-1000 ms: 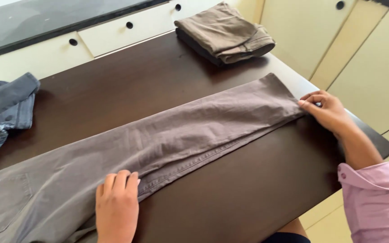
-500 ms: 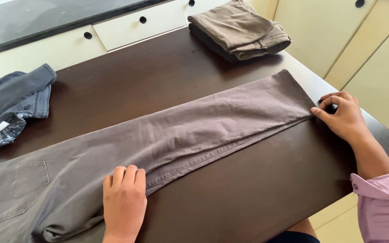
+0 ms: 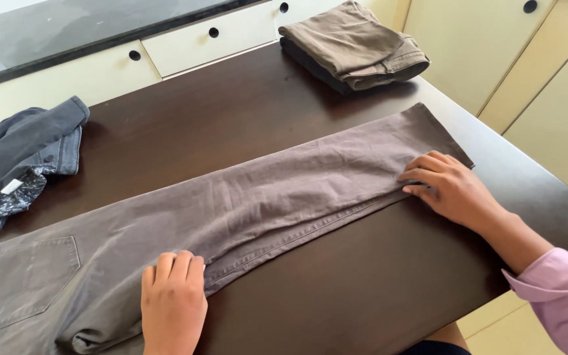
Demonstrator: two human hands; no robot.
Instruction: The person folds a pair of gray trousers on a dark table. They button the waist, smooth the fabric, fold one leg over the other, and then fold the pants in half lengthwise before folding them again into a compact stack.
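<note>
A pair of grey-brown trousers [image 3: 264,204] lies stretched flat across the dark wooden table [image 3: 363,289], legs stacked, hems toward the far right. My left hand [image 3: 173,299] rests flat on the near edge of the thigh part, fingers together. My right hand [image 3: 451,187] presses on the leg near the hem, fingers spread on the cloth. A pink sleeve covers my right forearm.
A folded stack of brown trousers [image 3: 356,46] sits at the table's far right corner. A crumpled dark grey garment [image 3: 24,154] lies at the far left. Cream drawers [image 3: 211,36] with round holes run behind the table, cream cabinet doors to the right.
My right hand has slid leftward from the hem's corner onto the leg. The left hand stays pressed on the thigh part.
</note>
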